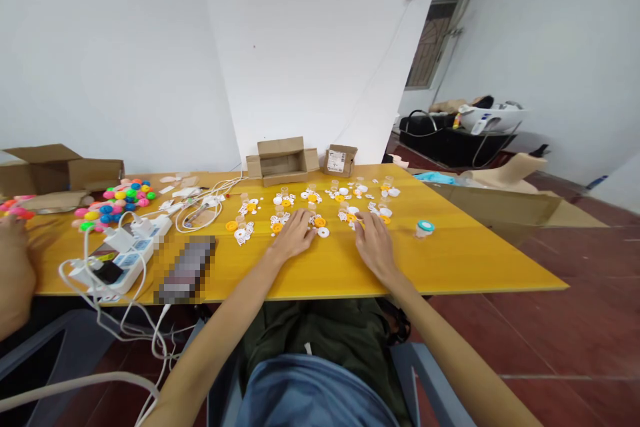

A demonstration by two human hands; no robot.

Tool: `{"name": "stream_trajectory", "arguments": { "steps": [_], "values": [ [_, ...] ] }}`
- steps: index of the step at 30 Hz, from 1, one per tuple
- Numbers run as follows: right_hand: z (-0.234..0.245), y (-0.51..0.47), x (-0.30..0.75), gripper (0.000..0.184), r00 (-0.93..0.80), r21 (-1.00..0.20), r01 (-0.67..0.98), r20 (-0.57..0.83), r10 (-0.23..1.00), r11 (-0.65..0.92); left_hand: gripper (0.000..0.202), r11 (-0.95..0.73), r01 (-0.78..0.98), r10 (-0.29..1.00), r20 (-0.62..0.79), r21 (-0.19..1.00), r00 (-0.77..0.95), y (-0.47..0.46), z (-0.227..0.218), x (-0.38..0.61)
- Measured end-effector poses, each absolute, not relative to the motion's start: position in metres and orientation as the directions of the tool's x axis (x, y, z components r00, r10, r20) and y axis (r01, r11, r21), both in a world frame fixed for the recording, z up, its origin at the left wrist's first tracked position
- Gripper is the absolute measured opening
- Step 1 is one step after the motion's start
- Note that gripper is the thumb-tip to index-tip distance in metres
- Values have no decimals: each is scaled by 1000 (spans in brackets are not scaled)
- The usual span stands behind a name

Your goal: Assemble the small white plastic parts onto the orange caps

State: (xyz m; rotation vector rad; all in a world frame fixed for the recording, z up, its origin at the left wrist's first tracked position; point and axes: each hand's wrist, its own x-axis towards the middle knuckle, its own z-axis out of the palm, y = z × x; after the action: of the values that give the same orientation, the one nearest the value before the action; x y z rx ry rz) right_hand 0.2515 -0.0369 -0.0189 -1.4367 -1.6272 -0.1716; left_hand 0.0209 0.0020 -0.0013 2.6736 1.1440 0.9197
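Note:
Small white and yellow-orange plastic pieces lie in several little groups with clear cups across the yellow table [465, 260]. My left hand [295, 237] rests low over the front groups, palm down, its thumb apart from the fingers. Beside its thumb lie a yellow ring-shaped piece [320, 222] and a white disc [324, 232]. My right hand [375, 243] reaches forward with fingers extended, close to another group with a yellow piece [353, 211]. No held object shows in either hand, though the fingertips partly cover the pieces. A clear cup with a teal-rimmed lid [425, 228] stands farther right.
A phone [186, 270], a white power strip [135, 253] and tangled cables occupy the left. Colourful balls [120, 203] lie behind them. Cardboard boxes [283, 163] stand at the back wall. Another person's hand [13, 267] is at the far left. A large carton [500, 213] sits beyond the right edge.

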Motion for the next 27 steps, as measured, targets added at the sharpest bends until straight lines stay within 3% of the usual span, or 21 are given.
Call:
{"name": "stream_trajectory", "arguments": {
  "steps": [16, 23, 27],
  "values": [
    [-21, -20, 311, 37, 339, -485, 874, 628, 701, 12, 29, -735, 635, 648, 524, 239, 553, 3, -4, 23],
    [-19, 5, 312, 70, 404, -503, 853, 470, 785, -138, 28, -728, 639, 659, 513, 248, 551, 3, -4, 23],
    [-21, 20, 309, 79, 435, -515, 838, 435, 788, -178, 29, -725, 641, 662, 509, 250, 550, 3, -5, 22]
  ]
}}
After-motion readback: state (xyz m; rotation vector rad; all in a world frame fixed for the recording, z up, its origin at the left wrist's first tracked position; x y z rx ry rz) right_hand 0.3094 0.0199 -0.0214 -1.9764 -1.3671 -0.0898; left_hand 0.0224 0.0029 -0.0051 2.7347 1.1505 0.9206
